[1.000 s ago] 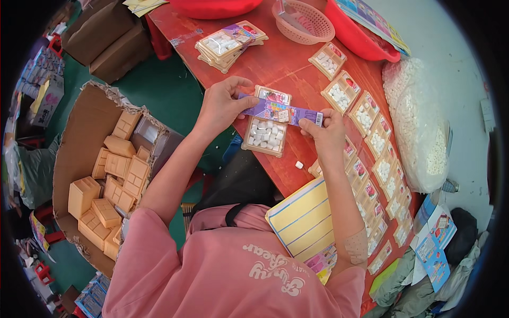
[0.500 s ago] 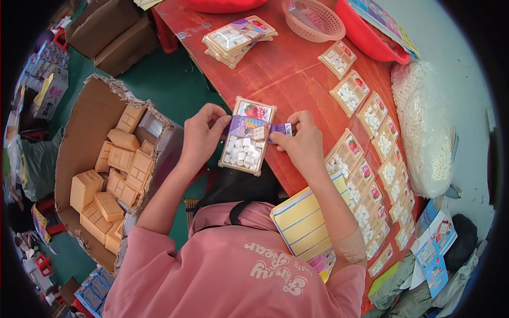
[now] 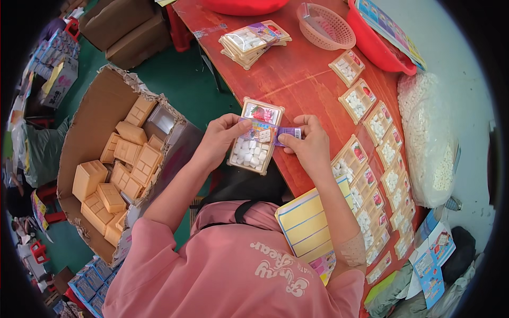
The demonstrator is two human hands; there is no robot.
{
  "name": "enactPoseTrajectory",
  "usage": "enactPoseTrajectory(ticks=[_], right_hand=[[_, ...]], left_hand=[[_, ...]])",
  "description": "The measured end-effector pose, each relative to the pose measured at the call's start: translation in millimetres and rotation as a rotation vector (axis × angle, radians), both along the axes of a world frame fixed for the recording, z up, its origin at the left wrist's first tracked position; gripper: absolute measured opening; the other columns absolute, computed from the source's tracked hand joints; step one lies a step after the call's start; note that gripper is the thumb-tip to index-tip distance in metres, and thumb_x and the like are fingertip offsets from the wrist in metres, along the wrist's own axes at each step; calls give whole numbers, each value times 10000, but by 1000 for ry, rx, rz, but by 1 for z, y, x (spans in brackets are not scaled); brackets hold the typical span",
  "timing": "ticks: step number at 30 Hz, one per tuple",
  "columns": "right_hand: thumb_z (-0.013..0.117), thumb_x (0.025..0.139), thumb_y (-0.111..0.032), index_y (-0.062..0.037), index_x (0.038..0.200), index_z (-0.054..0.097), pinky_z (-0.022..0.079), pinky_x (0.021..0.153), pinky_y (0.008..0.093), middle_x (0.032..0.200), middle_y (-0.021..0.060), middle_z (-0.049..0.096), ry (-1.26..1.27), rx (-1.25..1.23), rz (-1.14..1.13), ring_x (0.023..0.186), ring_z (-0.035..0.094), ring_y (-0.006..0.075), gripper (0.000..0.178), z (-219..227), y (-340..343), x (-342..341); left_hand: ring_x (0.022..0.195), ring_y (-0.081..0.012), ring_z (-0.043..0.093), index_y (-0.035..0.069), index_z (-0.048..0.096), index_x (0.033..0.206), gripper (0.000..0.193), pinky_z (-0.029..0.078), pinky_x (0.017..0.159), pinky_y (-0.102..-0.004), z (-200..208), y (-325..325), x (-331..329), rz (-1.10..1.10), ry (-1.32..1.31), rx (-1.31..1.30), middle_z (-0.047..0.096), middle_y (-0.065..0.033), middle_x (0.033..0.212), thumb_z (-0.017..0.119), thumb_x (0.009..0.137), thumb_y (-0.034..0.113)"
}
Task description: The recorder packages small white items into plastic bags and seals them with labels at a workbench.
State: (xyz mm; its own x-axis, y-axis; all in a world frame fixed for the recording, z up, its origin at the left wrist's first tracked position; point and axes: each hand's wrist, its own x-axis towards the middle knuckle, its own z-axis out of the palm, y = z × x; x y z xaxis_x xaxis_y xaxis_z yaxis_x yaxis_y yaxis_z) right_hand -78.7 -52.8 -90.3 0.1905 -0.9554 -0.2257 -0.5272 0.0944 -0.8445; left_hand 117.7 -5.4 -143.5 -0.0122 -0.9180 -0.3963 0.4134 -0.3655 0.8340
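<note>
Before me, at the table's near edge, I hold a tan plastic tray of white marshmallow-like pieces, with a strawberry picture in its upper compartment. A purple printed paper band lies across its middle. My left hand grips the tray's left side, its thumb pressed on the band. My right hand pinches the band's loose right end, which sticks out past the tray's edge. The fingertips under the tray are hidden.
Several filled trays stand in rows on the red table. Finished-looking banded packs are stacked at the far left. Left of me, a torn cardboard box holds empty tan trays. Yellow striped sheets lie by my right forearm.
My left thumb has moved from the band's left end onto its front, over the tray. My right hand still pinches the right end. The whole view has shifted slightly.
</note>
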Motion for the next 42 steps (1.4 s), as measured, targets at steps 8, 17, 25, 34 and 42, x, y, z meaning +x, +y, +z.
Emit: enactPoseTrajectory(ticks=[8, 17, 25, 34, 42], right_hand=[[688, 793, -128, -34, 924, 581, 479, 560, 191, 767, 23, 622, -612, 445, 35, 676, 591, 61, 194, 23, 2, 8], [697, 779, -74, -5, 857, 595, 465, 578, 202, 767, 41, 605, -740, 284, 157, 665, 580, 95, 145, 21, -4, 10], [641, 807, -65, -50, 899, 590, 414, 570, 197, 833, -3, 602, -482, 86, -17, 686, 537, 55, 106, 18, -8, 1], [624, 840, -84, -27, 881, 565, 413, 564, 182, 760, -23, 561, -415, 42, -35, 663, 493, 30, 92, 33, 27, -46], [634, 829, -53, -14, 884, 573, 440, 661, 185, 790, -8, 586, -426, 39, -180, 739, 544, 42, 91, 40, 81, -90]], left_hand=[[778, -182, 629, 22, 544, 1039, 255, 548, 684, -311, 16, 7, -16, -70, 823, 84, 629, -109, 923, 585, 884, 220], [802, -210, 643, -27, 527, 1094, 324, 568, 626, -292, 29, -2, -23, -259, 957, 132, 618, -168, 961, 542, 907, 238], [766, -145, 642, -21, 568, 1024, 232, 527, 673, -279, 42, -42, -5, -151, 271, -144, 646, -85, 903, 568, 884, 164], [662, -119, 634, 42, 683, 973, 330, 493, 639, -270, 83, -197, 57, -17, -1037, -458, 673, -56, 771, 656, 794, 318], [834, -272, 647, 92, 679, 979, 385, 479, 757, -376, 59, -255, 68, -168, -1522, -527, 664, -148, 857, 542, 843, 425]])
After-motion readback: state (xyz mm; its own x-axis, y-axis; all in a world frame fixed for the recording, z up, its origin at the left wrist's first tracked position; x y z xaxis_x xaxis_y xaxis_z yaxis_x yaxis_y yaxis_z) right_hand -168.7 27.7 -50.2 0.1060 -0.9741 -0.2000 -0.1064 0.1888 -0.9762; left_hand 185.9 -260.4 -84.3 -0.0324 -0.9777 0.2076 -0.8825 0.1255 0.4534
